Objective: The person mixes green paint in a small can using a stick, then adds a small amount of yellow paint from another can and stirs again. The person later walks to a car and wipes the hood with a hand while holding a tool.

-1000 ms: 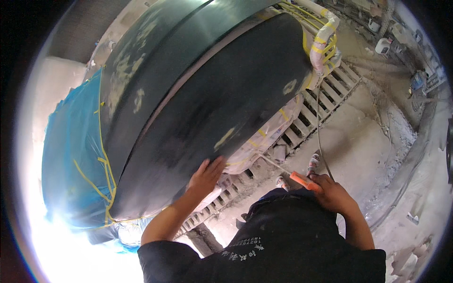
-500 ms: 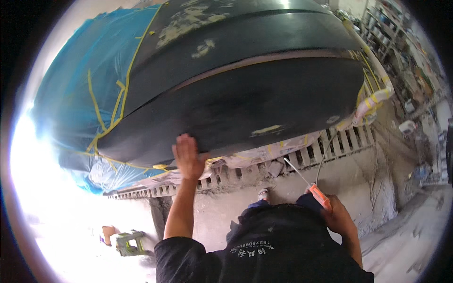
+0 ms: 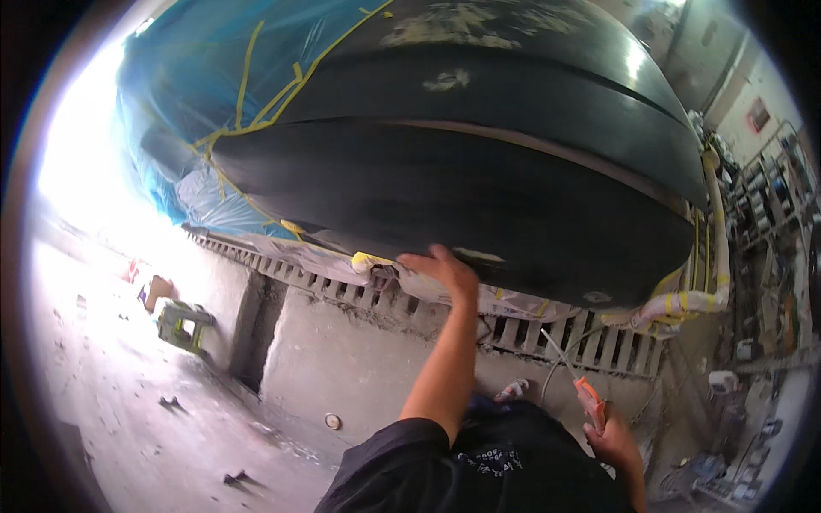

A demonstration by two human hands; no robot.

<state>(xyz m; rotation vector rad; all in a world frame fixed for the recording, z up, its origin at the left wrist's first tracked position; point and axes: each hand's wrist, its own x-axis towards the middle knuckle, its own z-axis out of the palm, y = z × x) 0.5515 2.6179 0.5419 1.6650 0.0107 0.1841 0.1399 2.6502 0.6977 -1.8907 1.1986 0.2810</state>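
Observation:
A large dark grey vehicle body panel (image 3: 479,197) curves across the upper middle, with pale worn patches near its lower edge. My left hand (image 3: 446,272) lies at that lower edge with its fingers stretched out, the fingertips against or just beside the panel. Lower and to the right, my right hand (image 3: 611,440) is closed around the orange handle of an air blow gun (image 3: 590,400). Its thin metal nozzle points up and left toward the panel's underside, and a hose runs near it. My right fingers are partly hidden behind the handle.
Blue plastic film (image 3: 222,60) edged with yellow tape covers the vehicle's left part. A slotted floor grate (image 3: 522,333) runs under the panel. On the floor at left stands a green plastic stool (image 3: 182,325). Crowded shelves (image 3: 770,192) line the right side.
The view has swung, tilting the panel. My left hand has moved right along the panel to its lower edge. My right hand still holds the blow gun.

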